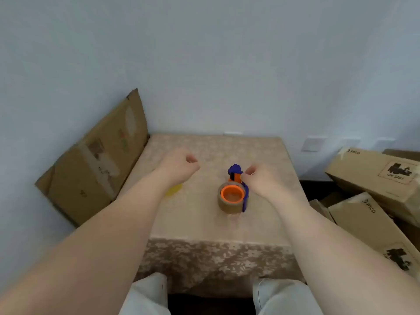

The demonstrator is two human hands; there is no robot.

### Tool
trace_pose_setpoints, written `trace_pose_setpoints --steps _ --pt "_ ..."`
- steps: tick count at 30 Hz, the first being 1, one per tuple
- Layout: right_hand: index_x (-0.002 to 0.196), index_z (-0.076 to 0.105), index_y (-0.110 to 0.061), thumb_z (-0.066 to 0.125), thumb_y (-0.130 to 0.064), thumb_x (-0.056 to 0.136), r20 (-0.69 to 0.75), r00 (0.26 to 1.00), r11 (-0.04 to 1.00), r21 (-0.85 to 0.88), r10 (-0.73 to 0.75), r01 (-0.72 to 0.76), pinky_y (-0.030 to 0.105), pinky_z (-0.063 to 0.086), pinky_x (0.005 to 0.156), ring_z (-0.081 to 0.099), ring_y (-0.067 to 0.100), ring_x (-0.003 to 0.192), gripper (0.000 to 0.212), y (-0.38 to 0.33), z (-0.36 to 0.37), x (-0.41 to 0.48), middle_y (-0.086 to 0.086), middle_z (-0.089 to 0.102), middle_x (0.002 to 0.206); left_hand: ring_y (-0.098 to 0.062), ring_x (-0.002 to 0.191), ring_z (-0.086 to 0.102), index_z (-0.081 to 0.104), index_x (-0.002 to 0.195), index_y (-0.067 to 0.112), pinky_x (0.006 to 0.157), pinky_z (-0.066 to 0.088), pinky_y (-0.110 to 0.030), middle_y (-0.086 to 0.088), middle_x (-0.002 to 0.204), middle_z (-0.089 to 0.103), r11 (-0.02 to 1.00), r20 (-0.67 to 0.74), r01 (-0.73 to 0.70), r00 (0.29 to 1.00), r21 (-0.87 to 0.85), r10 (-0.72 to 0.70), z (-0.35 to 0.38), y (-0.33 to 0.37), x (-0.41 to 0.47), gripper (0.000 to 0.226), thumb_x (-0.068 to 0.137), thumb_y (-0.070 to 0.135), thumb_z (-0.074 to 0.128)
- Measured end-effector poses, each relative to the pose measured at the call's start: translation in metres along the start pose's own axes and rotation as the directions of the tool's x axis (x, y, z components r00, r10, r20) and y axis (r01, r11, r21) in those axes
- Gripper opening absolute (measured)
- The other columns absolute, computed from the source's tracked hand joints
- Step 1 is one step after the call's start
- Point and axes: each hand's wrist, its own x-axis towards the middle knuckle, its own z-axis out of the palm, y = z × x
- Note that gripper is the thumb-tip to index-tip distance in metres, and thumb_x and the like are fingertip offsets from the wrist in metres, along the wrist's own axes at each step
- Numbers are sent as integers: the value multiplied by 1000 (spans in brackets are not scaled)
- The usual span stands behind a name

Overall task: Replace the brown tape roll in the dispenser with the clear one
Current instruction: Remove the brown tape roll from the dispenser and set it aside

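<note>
A blue and orange tape dispenser (236, 172) lies on the table (204, 223) with the brown tape roll (229, 205) on its orange hub. My right hand (261, 178) hovers beside the dispenser's far end, fingers curled and touching or nearly touching its blue head. My left hand (179, 167) floats above the table's left part, fingers loosely curled with nothing in them. A yellowish clear tape roll (173, 189) lies on the table, mostly hidden under my left forearm.
A patterned beige cloth covers the table. A flattened cardboard box (95, 160) leans against the wall on the left. Several cardboard boxes (375, 178) are stacked on the right. My knees (147, 294) show below the table's front edge.
</note>
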Motion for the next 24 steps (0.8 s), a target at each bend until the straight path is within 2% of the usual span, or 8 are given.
trace_pose_setpoints --steps 3,5,8,11,15,18,22,24 --pt "78 63 -12 56 -23 81 -4 999 999 33 40 -39 39 52 69 62 27 78 14 6 13 14 9 66 78 -23 107 59 69 106 12 88 42 -27 -9 114 68 999 37 14 999 -33 -13 9 -9 15 26 84 24 60" --pt "77 57 -14 57 -26 81 26 996 997 9 81 -82 38 51 68 62 26 77 12 11 22 21 7 63 77 -22 108 59 68 107 13 91 43 -28 -8 115 68 998 62 29 998 -53 -26 18 -14 24 28 84 25 60" --pt "81 51 -19 59 -35 81 32 993 993 -29 117 -116 32 48 62 59 22 76 18 17 32 26 3 60 79 -19 100 60 68 106 15 82 42 -23 -6 111 68 995 85 35 996 -94 -27 33 -18 29 27 84 26 60" --pt "71 51 -17 58 -28 78 28 990 990 -16 139 -139 28 37 50 54 21 65 15 26 43 33 3 56 69 -17 96 59 67 108 17 81 44 -25 -4 110 66 986 148 74 988 -151 -52 52 -22 31 28 83 29 60" --pt "89 56 -14 56 -24 79 59 983 984 32 173 -175 30 45 59 61 26 76 14 33 54 38 6 62 83 -20 101 60 65 111 18 88 48 -30 -5 111 65 977 199 136 975 -162 -103 70 -30 31 31 82 31 61" --pt "94 58 -14 53 -24 80 81 974 976 49 210 -214 29 46 57 62 26 73 17 38 59 44 6 63 82 -21 98 61 62 114 17 80 47 -28 -8 113 64 964 243 186 960 -190 -137 79 -33 33 35 82 30 60" --pt "96 56 -19 50 -25 83 107 965 965 89 238 -248 38 56 73 66 30 82 16 44 65 51 7 65 88 -26 101 62 56 122 17 77 46 -29 -9 116 61 945 308 251 934 -210 -180 92 -30 36 41 83 30 59" --pt "98 55 -21 48 -29 86 138 954 950 134 265 -283 39 58 71 67 28 77 16 47 68 51 6 64 84 -26 95 63 53 126 17 73 52 -32 -8 111 60 924 349 300 914 -239 -206 100 -27 35 44 83 30 58"
